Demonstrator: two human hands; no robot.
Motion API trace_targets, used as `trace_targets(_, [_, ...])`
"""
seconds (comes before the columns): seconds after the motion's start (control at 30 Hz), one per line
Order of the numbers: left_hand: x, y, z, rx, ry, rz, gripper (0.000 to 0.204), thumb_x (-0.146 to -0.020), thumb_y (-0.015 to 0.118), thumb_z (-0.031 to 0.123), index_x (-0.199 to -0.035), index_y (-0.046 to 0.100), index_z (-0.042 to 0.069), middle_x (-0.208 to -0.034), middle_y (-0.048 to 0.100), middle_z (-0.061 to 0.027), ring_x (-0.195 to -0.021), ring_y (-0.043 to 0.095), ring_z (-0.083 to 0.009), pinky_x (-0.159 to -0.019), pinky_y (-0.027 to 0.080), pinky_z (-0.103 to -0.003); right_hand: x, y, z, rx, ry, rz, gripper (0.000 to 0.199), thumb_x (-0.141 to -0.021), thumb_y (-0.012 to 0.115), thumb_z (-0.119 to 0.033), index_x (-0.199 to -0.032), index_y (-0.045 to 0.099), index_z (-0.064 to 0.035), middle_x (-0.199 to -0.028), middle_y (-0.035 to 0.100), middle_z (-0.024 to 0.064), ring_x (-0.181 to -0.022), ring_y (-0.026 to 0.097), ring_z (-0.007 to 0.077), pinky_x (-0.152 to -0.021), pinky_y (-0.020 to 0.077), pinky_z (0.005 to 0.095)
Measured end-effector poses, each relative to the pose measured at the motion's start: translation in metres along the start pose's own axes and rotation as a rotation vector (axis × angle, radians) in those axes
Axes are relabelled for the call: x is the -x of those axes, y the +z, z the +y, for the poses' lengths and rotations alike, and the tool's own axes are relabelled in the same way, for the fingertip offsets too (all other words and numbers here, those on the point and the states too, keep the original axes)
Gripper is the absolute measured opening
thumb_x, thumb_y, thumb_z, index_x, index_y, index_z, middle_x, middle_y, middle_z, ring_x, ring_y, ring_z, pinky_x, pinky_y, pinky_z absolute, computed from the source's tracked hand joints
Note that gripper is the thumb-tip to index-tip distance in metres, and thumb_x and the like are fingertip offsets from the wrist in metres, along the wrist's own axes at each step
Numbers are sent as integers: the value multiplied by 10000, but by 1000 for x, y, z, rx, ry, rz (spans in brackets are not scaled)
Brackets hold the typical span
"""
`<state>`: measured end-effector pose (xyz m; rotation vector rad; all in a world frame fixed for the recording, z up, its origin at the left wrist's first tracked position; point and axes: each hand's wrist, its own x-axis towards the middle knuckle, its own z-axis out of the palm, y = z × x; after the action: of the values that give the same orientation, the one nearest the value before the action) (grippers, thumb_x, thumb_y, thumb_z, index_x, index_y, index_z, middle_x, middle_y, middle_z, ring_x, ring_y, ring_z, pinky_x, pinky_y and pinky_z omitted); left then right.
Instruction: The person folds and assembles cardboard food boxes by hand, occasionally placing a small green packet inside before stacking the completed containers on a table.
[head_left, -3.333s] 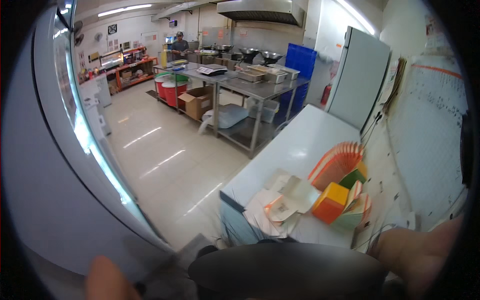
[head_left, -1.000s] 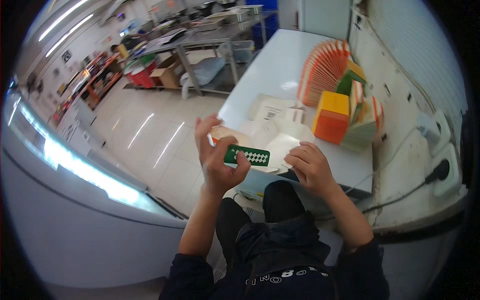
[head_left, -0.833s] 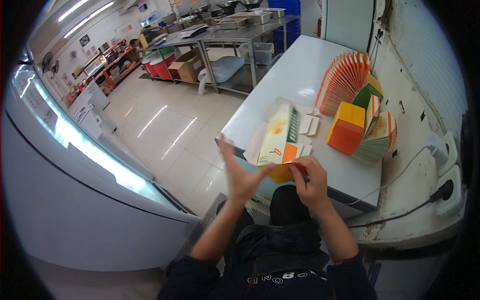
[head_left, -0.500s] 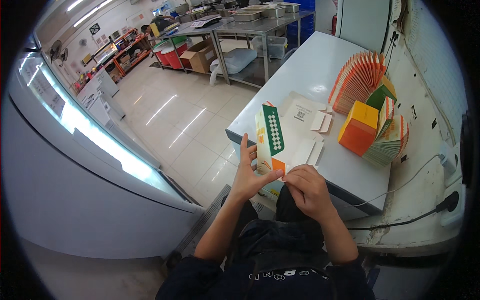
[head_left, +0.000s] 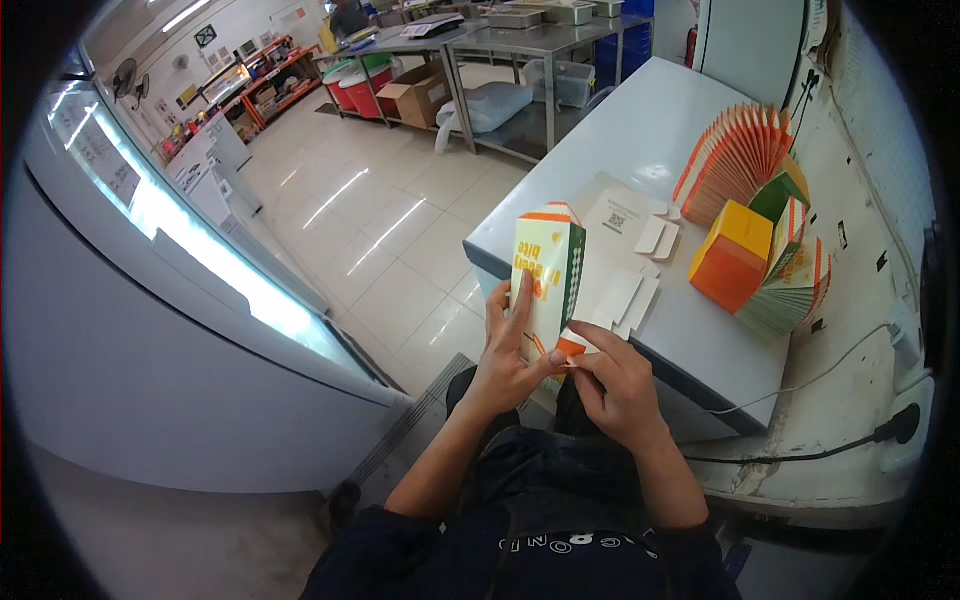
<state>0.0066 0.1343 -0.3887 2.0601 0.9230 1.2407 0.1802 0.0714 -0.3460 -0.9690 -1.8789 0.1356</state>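
Observation:
A cream, green and orange paperboard carton (head_left: 540, 265) stands tilted in front of me, its cream printed face and green checkered side showing. My left hand (head_left: 500, 365) is closed around its left side, with the thumb along the lower edge. At the carton's lower right corner, my right hand (head_left: 618, 385) pinches a small orange and white flap. The right fingertips nearly meet the left thumb there. Just beyond, flat carton blanks (head_left: 612, 245) lie pale side up on the white table (head_left: 600, 130), with flaps sticking out.
Toward the wall stand a fan of orange-edged cartons (head_left: 730, 165), a yellow and orange box (head_left: 735, 250) and a green-edged fan (head_left: 785, 300). Cables run to a wall socket (head_left: 905, 325) at right. A glass-front appliance (head_left: 200, 270) stands left; steel tables (head_left: 530, 38) stand farther off.
The carton has turned in my hands, so its cream face now shows more and its green side less. My right fingers have shifted slightly at the corner flap. The whole view has shifted a little.

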Motion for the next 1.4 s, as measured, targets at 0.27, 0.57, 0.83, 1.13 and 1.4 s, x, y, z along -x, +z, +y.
trace_targets(0.27, [10,10,7,70,-1,165,904,-856,659,403,-1524,164,46,-1438,149,-226,-1311,289,-376,-1065,327,-453,3,8,-7,24,-4,82,198,-756,647,55,-932,559,30,-1018,650,192,-903,659,344,-786,537,403])
trace_targets(0.57, [8,5,5,-24,48,157,915,-844,658,375,-1510,143,17,-1437,166,-255,-1342,257,-411,-1084,299,-473,1,4,-3,-158,128,0,164,-770,629,67,-908,558,13,-996,658,191,-870,666,353,-755,537,393])
trace_targets(0.83, [11,10,7,-11,28,199,930,-829,687,370,-1480,164,-39,-1431,193,-264,-1331,280,-416,-1085,302,-460,8,9,4,-114,85,26,168,-753,633,55,-889,564,-13,-957,670,168,-842,662,345,-731,525,375])
trace_targets(1.13, [29,27,-10,-236,-22,551,899,-838,672,402,-1418,179,-76,-1420,133,-340,-1349,181,-475,-1060,286,-539,13,22,-13,-601,527,40,299,-820,669,-43,-1098,594,34,-956,692,144,-946,666,213,-860,509,326])
trace_targets(1.4, [33,37,-12,-189,102,514,986,-828,655,537,-1420,153,-70,-1422,125,-355,-1343,194,-491,-1057,278,-559,20,24,-5,-758,665,30,135,-895,592,-1,-991,677,40,-915,705,84,-840,645,129,-760,490,251])
